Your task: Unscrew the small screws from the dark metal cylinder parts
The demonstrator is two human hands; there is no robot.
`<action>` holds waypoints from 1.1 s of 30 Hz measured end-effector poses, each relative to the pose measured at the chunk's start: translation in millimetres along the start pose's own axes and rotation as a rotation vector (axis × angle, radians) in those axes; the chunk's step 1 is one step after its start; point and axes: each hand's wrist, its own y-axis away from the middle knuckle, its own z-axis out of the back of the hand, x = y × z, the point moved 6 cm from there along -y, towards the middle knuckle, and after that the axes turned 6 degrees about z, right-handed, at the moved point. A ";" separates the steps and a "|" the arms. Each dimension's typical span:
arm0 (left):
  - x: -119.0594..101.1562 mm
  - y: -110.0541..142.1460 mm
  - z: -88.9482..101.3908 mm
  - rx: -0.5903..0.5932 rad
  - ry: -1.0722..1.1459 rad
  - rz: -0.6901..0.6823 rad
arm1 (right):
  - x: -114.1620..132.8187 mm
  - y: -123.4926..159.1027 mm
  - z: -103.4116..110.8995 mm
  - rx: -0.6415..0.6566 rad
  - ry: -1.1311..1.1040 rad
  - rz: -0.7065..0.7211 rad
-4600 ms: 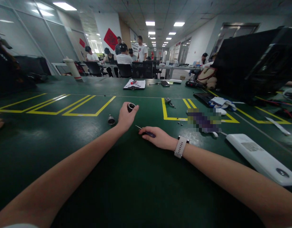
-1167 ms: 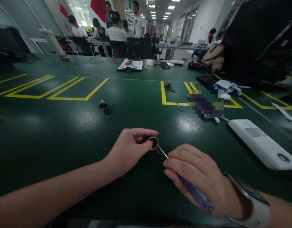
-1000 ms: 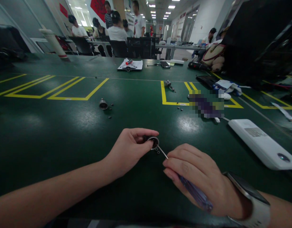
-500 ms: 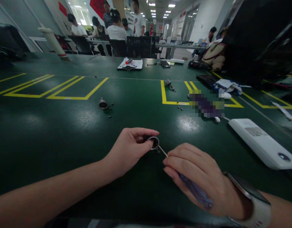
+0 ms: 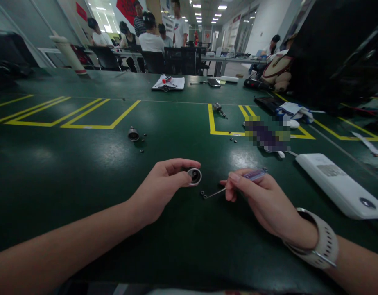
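My left hand grips a small round metal cylinder, its open end turned toward me, just above the green table. My right hand pinches a thin screwdriver with a purple handle. Its tip rests on the table by a couple of tiny black screws, just right of and below the cylinder. A second small metal part lies farther back on the left with a few black screws near it.
A white power strip lies at the right. Yellow tape boxes mark the table. Another screwdriver, a clipboard, a phone, gloves and a large black case sit farther back. Several people sit at distant desks.
The screwdriver tip has come out of the cylinder and now points down at the screws on the table. My right hand has turned and moved right. The cylinder has lifted slightly.
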 end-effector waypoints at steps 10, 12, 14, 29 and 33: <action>0.6 -1.3 2.0 0.009 0.081 0.031 | 0.7 0.9 2.7 -0.004 0.149 0.040; 0.1 -0.8 2.2 0.004 0.085 0.031 | 4.7 1.9 0.6 0.004 0.252 0.038; -0.1 -0.5 1.9 0.006 0.085 0.028 | 8.0 3.2 -2.1 0.006 0.318 0.034; 4.6 1.2 -1.8 0.043 0.095 0.016 | 20.6 10.8 -4.2 -0.015 -0.060 0.266; 5.0 3.0 -5.4 0.045 0.120 -0.005 | 37.0 22.6 -17.3 0.121 0.328 0.525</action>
